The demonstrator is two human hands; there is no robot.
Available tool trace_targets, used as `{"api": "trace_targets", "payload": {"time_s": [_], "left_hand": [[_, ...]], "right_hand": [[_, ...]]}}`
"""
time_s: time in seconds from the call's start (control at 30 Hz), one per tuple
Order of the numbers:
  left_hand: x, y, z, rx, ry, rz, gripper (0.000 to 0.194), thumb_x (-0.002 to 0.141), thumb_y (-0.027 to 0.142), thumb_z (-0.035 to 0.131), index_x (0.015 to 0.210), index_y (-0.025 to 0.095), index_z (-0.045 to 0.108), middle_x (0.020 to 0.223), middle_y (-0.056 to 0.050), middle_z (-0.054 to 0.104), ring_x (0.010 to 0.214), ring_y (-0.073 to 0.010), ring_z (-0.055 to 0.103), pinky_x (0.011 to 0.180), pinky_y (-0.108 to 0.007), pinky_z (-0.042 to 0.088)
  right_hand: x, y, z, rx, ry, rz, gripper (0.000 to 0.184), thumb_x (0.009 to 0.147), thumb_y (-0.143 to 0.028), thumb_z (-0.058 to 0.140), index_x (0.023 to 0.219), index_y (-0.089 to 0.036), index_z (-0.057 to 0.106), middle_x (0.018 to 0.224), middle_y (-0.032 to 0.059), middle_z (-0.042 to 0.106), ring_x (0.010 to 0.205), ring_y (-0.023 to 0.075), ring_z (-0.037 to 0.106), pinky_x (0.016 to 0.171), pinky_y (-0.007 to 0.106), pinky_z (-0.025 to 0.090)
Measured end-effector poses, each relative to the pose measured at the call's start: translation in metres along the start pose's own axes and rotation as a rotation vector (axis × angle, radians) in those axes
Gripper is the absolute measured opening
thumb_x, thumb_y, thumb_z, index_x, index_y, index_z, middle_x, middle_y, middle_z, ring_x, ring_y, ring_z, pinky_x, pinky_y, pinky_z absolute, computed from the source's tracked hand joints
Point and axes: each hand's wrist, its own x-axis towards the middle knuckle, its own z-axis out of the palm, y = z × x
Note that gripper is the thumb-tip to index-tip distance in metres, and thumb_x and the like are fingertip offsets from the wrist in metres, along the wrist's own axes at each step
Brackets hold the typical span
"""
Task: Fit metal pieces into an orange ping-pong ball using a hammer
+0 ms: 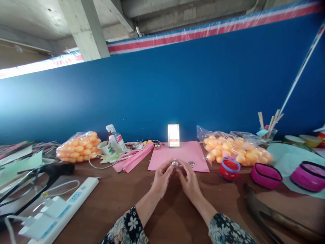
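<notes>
My left hand (pixel 162 174) and my right hand (pixel 187 176) meet over the near edge of a pink paper sheet (pixel 182 152). Between the fingertips of both hands sits a small shiny silver rounded piece (pixel 175 163); its exact kind is too small to make out. Fingers of each hand are closed around its sides. Just right of my right hand lies another small silver piece (pixel 191 164) on the paper. A silver ball-like piece (pixel 157 146) rests near the paper's far left corner.
Bags of orange balls (pixel 78 148) (pixel 236 149) flank the paper. Pink strips (pixel 137 157), a bottle (pixel 115 139) and a cup (pixel 104 147) stand left. A white power strip (pixel 76 200) lies front left. Right are a red cup (pixel 229 169), magenta bands (pixel 266 175) and a curved dark tool (pixel 269 211).
</notes>
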Motion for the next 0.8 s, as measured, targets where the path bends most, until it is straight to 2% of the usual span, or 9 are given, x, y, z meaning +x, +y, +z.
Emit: {"api": "trace_targets", "payload": {"time_s": [0.13, 0.27, 0.33, 0.4, 0.6, 0.7, 0.8], "left_hand": [[-0.004, -0.003, -0.001, 0.01, 0.046, 0.003, 0.043, 0.064, 0.025, 0.068, 0.106, 0.018, 0.056, 0.103, -0.008, 0.064, 0.094, -0.0192, 0.059, 0.085, -0.034, 0.046], [0.005, -0.001, -0.005, 0.171, 0.075, 0.036, 0.044, 0.068, 0.029, 0.065, 0.109, 0.018, 0.052, 0.103, -0.01, 0.063, 0.094, -0.0197, 0.06, 0.082, -0.034, 0.048], [0.021, 0.005, -0.011, 0.385, 0.093, 0.119, 0.044, 0.07, 0.031, 0.062, 0.11, 0.016, 0.052, 0.105, -0.011, 0.062, 0.094, -0.0206, 0.059, 0.079, -0.033, 0.049], [0.044, 0.013, -0.021, 0.727, 0.116, 0.253, 0.036, 0.071, 0.031, 0.06, 0.103, 0.014, 0.057, 0.095, -0.01, 0.065, 0.087, -0.0198, 0.062, 0.076, -0.033, 0.049], [0.115, 0.028, -0.054, 0.945, 0.179, 0.344, 0.028, 0.065, 0.017, 0.062, 0.093, 0.017, 0.062, 0.094, -0.007, 0.065, 0.086, -0.0201, 0.06, 0.081, -0.036, 0.045], [0.135, 0.021, -0.062, 1.024, 0.181, 0.357, 0.029, 0.063, 0.011, 0.06, 0.091, 0.017, 0.062, 0.091, -0.007, 0.065, 0.083, -0.0198, 0.06, 0.078, -0.034, 0.046], [0.145, 0.012, -0.069, 1.086, 0.2, 0.368, 0.033, 0.066, 0.012, 0.057, 0.098, 0.016, 0.059, 0.095, -0.008, 0.064, 0.082, -0.0188, 0.06, 0.076, -0.033, 0.046]], "right_hand": [[-0.001, 0.0, 0.002, -0.008, -0.022, -0.03, 0.031, 0.082, -0.022, 0.045, 0.112, -0.019, 0.052, 0.108, 0.0096, 0.057, 0.096, 0.02, 0.054, 0.078, 0.033, 0.048], [-0.004, 0.002, 0.004, -0.096, -0.022, -0.001, 0.034, 0.082, -0.025, 0.045, 0.115, -0.018, 0.049, 0.107, 0.0106, 0.056, 0.09, 0.0194, 0.056, 0.073, 0.031, 0.05], [-0.006, 0.005, 0.006, -0.161, -0.008, 0.033, 0.036, 0.082, -0.026, 0.045, 0.116, -0.017, 0.046, 0.103, 0.0109, 0.056, 0.083, 0.018, 0.057, 0.071, 0.031, 0.05], [-0.006, 0.007, 0.007, -0.213, 0.0, 0.044, 0.035, 0.082, -0.026, 0.044, 0.116, -0.016, 0.045, 0.098, 0.01, 0.056, 0.076, 0.0165, 0.057, 0.068, 0.03, 0.049], [-0.006, 0.012, 0.009, -0.281, -0.029, 0.031, 0.032, 0.081, -0.022, 0.043, 0.112, -0.017, 0.047, 0.093, 0.0082, 0.057, 0.072, 0.0157, 0.057, 0.062, 0.027, 0.049], [-0.007, 0.013, 0.01, -0.282, -0.028, 0.036, 0.031, 0.08, -0.02, 0.044, 0.11, -0.018, 0.048, 0.093, 0.0081, 0.057, 0.071, 0.0157, 0.057, 0.06, 0.026, 0.049], [-0.007, 0.012, 0.01, -0.279, -0.031, 0.038, 0.031, 0.079, -0.019, 0.044, 0.11, -0.018, 0.048, 0.094, 0.0083, 0.058, 0.073, 0.0159, 0.058, 0.06, 0.026, 0.049]]}}
